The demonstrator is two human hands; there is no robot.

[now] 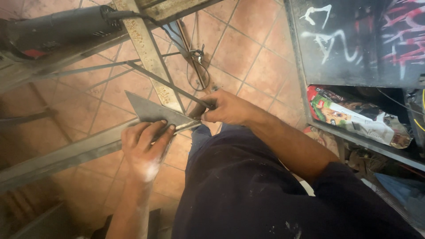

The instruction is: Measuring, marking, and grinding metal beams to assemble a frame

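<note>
Grey steel makes up most of what is seen: a flat triangular plate [152, 111] is laid on a long steel bar [75, 152] that runs from the lower left up toward the middle of the view. The plate is pressed down by the left hand [144, 148], whose fingers are spread flat over its lower edge, the fingertips resting on the metal rather than curled round it. The right hand [226, 107] is closed around a thin dark rod-like tool [170, 85], which is held slanted, its near end pinched between thumb and fingers just beside the plate's right corner; what kind of tool it is cannot be told. A rusty angle-iron upright [148, 48] is crossed behind the plate, and thinner rods and a loop of wire [197, 55] are seen near it. A dark angle grinder [57, 26] is laid on the frame at the upper left. Terracotta floor tiles [252, 57] are spread beneath everything. At the right, a black metal cabinet [354, 40] marked with white and pink paint is stood, and a colourful printed bag [349, 116] is lodged in the opening below it. The person's dark trousers [248, 186] fill the lower middle.
</note>
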